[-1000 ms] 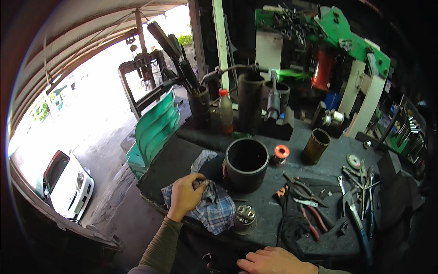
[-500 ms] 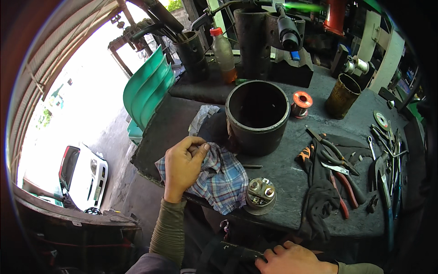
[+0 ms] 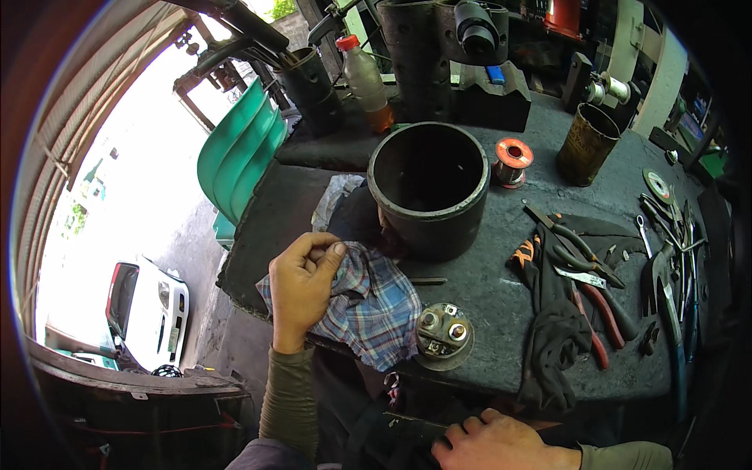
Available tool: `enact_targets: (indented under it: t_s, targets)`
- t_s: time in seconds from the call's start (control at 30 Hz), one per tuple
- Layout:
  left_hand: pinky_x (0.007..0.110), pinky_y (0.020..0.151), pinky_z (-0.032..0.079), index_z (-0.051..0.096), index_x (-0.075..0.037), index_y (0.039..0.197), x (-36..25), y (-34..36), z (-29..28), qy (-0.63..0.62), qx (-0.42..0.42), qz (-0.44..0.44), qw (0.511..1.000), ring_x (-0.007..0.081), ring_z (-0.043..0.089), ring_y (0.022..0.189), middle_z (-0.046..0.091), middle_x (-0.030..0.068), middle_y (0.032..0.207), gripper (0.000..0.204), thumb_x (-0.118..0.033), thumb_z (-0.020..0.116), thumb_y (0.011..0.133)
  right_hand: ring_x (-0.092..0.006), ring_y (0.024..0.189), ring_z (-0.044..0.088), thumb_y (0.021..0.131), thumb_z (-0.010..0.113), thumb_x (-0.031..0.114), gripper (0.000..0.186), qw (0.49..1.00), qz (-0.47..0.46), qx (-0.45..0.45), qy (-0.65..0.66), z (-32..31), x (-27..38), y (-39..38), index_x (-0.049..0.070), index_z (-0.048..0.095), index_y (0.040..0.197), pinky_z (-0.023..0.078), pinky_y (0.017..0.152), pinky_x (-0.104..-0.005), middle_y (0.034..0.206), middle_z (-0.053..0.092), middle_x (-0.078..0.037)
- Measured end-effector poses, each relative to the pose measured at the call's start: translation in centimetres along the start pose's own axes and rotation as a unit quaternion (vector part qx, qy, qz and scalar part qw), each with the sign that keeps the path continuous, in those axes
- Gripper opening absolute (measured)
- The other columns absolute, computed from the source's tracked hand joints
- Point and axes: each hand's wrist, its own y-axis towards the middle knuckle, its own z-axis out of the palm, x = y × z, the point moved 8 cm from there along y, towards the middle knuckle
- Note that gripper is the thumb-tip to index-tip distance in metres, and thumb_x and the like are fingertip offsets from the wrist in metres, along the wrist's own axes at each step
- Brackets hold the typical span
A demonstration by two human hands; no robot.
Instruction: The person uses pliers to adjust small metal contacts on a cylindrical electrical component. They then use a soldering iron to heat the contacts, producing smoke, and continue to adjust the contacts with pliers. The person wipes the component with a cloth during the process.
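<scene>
My left hand (image 3: 302, 283) is closed, its thumb pressed against curled fingers, over a blue plaid cloth (image 3: 377, 307); whatever lies in the pinch, if anything, is hidden. The cloth lies crumpled at the table's near left edge. Beside it stands a small round metal part with terminal posts (image 3: 444, 335). A wide dark metal cylinder (image 3: 439, 231), open at the top, stands just behind the cloth. Low in front of the table, my right hand (image 3: 505, 445) rests palm down on something dark, fingers bent loosely and a little apart, their tips partly hidden.
Pliers (image 3: 576, 247), a dark glove (image 3: 554, 341) and several hand tools cover the table's right side. A solder spool (image 3: 514, 160) and a rusty can (image 3: 587, 145) stand farther back. A red-capped bottle (image 3: 365, 82) stands behind the cylinder. Green curved sheets (image 3: 239, 157) flank the left.
The view has shifted slightly, so the table's things sit a little differently in the picture. My left hand stays closed at the cloth, and my right hand stays low with little visible change.
</scene>
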Motion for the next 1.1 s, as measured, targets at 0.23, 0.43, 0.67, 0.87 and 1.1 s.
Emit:
enact_targets:
  t_s: [0.23,0.43,0.67,0.87,1.1]
  targets:
    - [0.024,0.054,0.032,0.077,0.005,0.104,0.35,-0.03,-0.04,-0.015,0.001,0.001,1.000,0.0008,0.041,0.061,0.058,-0.0050,0.070,0.014,-0.007,0.080,0.099,-0.0250,0.084,0.073,0.097,0.063,0.019,0.018,1.000,0.003,-0.004,0.001,0.32,-0.12,-0.37,0.009,0.078,0.096,0.055,0.075,-0.0408,0.088,0.075,-0.010]
    - [0.023,0.055,0.033,0.077,0.005,0.104,-0.04,-0.01,0.05,-0.011,0.003,-0.002,1.000,0.0011,0.042,0.062,0.058,-0.0050,0.070,0.014,-0.007,0.080,0.099,-0.0253,0.083,0.073,0.096,0.063,0.020,0.018,1.000,0.008,-0.005,-0.002,0.22,-0.28,-0.41,0.009,0.078,0.094,0.054,0.074,-0.0407,0.087,0.074,-0.009]
    - [0.023,0.057,0.036,0.078,0.004,0.105,-0.06,-0.06,-0.16,0.002,0.006,-0.005,1.000,0.0021,0.043,0.064,0.058,-0.0054,0.072,0.015,-0.009,0.081,0.099,-0.0262,0.083,0.073,0.096,0.062,0.019,0.018,1.000,0.005,-0.018,0.005,-0.02,-0.22,-0.20,0.009,0.077,0.094,0.055,0.075,-0.0413,0.087,0.073,-0.010]
    - [0.025,0.058,0.040,0.077,0.004,0.105,-0.05,-0.11,-0.17,-0.011,0.005,-0.009,1.000,0.0033,0.046,0.065,0.060,-0.0033,0.070,0.015,-0.009,0.081,0.098,-0.0273,0.083,0.073,0.095,0.063,0.019,0.017,1.000,0.004,-0.003,0.014,0.51,-0.27,-0.28,0.009,0.077,0.094,0.056,0.076,-0.0423,0.088,0.073,-0.011]
    - [0.024,0.057,0.034,0.078,0.004,0.105,0.29,-0.15,-0.18,-0.016,0.004,0.007,1.000,0.0018,0.043,0.065,0.058,-0.0060,0.073,0.016,-0.010,0.081,0.099,-0.0292,0.084,0.074,0.091,0.068,0.019,0.015,1.000,-0.002,0.010,0.020,0.56,-0.17,0.22,0.008,0.076,0.095,0.057,0.078,-0.0439,0.089,0.074,-0.012]
